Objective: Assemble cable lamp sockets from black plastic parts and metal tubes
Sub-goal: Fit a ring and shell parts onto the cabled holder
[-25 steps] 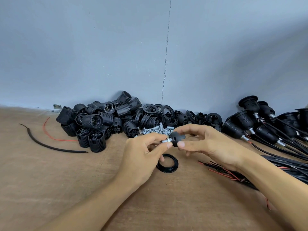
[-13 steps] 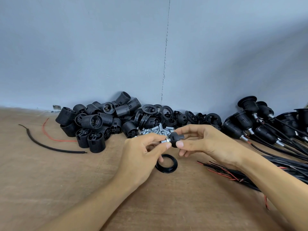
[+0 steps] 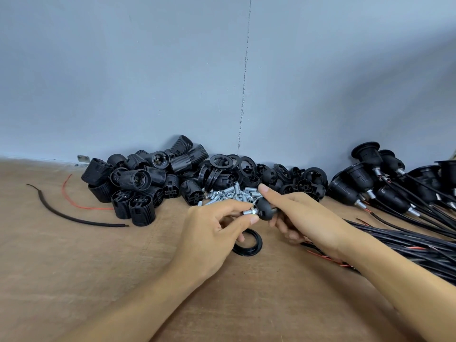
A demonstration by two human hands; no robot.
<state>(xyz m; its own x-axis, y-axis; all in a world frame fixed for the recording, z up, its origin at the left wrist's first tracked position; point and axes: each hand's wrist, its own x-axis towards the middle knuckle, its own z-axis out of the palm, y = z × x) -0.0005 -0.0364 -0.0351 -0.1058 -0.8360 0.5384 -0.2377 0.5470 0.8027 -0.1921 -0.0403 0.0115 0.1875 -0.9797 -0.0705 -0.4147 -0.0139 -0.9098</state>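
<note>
My left hand [image 3: 212,228] pinches a short threaded metal tube [image 3: 249,212] between thumb and fingertips. The tube's end sits in a small black plastic cap [image 3: 265,210], which my right hand [image 3: 301,218] grips from the right, above the wooden table [image 3: 74,267]. A black plastic ring [image 3: 249,248] lies flat on the table just below my hands, partly hidden by my left fingers. Behind my hands lies a heap of loose metal tubes [image 3: 227,192].
A pile of black threaded socket bodies [image 3: 138,186] and rings [image 3: 222,164] lies against the grey wall. Assembled sockets with cables [image 3: 370,183] lie at the right, with a bundle of black cables [image 3: 407,245]. A black wire [image 3: 61,215] and a red wire [image 3: 74,201] lie at the left.
My right hand has turned its grip round the black cap, fingers now more over the top. The tube and cap stay together between both hands, in nearly the same spot.
</note>
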